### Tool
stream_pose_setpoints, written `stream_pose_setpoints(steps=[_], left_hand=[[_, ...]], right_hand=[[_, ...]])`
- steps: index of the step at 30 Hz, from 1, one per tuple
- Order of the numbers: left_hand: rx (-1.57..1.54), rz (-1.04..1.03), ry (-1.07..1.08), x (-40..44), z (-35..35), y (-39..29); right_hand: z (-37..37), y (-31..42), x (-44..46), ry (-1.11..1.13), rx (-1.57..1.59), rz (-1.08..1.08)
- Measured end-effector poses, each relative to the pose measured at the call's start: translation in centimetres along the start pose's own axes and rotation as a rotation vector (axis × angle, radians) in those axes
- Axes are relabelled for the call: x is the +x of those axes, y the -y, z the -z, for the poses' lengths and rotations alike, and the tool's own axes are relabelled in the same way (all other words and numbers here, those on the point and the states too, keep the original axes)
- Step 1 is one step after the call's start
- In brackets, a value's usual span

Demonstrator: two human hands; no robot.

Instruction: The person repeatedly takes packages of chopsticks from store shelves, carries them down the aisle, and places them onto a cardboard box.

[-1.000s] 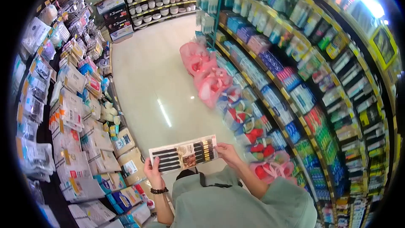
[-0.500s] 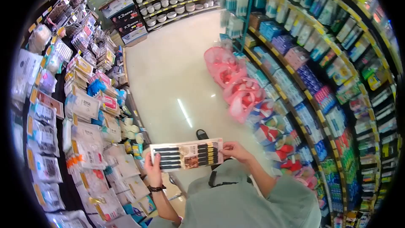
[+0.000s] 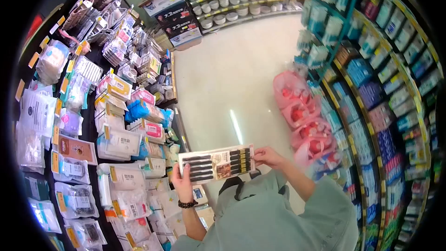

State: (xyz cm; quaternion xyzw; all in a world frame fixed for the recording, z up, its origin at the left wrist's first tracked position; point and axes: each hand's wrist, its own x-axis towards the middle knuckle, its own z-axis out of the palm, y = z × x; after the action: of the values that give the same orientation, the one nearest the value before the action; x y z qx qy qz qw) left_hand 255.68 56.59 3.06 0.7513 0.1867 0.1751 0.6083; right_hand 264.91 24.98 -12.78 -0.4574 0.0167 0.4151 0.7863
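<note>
A flat clear pack of black chopsticks (image 3: 216, 163) with gold-coloured ends and a printed label is held level in front of my body. My left hand (image 3: 182, 179) grips its left end, thumb on top, with a dark bead bracelet (image 3: 187, 204) on the wrist. At the pack's right end, my right hand (image 3: 268, 157) pinches the edge between thumb and fingers.
Hanging packets (image 3: 121, 140) fill the rack on the left. Pink bags (image 3: 304, 116) stand on the floor (image 3: 223, 79) by the right shelves (image 3: 371, 125). Bowls (image 3: 232, 16) line the far shelves, with stacked boxes (image 3: 177, 17) beside them. A teal rack (image 3: 347, 16) holds hanging packs.
The view has turned left, so the shelves, pink bags and bowls have shifted right in the frame. Both hands still hold the pack, which sits slightly farther right.
</note>
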Motion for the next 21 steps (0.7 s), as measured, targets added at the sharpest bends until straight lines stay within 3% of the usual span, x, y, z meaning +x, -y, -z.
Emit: stream_pose_setpoints(steps=[5,6,9,13,15,21], left_hand=[[-0.051,0.055,-0.056,10.1,-0.1,2.1],[0.061,0.052,-0.046,12.5,0.4,4.3],[-0.041,0.116,0.031,19.1,-0.6,5.7],[-0.102,0.167,0.094,32.5,-4.3,9.7],[-0.123,0.216,0.137,38.4,-6.6,7.8],[-0.085,0.057,0.24,54.4,-11.7,4.8]], right_hand=[[-0.4,3.7,9.2,-0.046,-0.08,-0.026],[1.1,3.1,11.5,-0.051,-0.179,-0.022],[0.9,7.2,16.2,0.012,-0.238,-0.039],[2.4,12.9,25.4,-0.153,-0.201,-0.154],[3.0,16.8,29.1,-0.221,-0.222,-0.179],[5.5,25.7,38.9,-0.225,-0.212,-0.112]])
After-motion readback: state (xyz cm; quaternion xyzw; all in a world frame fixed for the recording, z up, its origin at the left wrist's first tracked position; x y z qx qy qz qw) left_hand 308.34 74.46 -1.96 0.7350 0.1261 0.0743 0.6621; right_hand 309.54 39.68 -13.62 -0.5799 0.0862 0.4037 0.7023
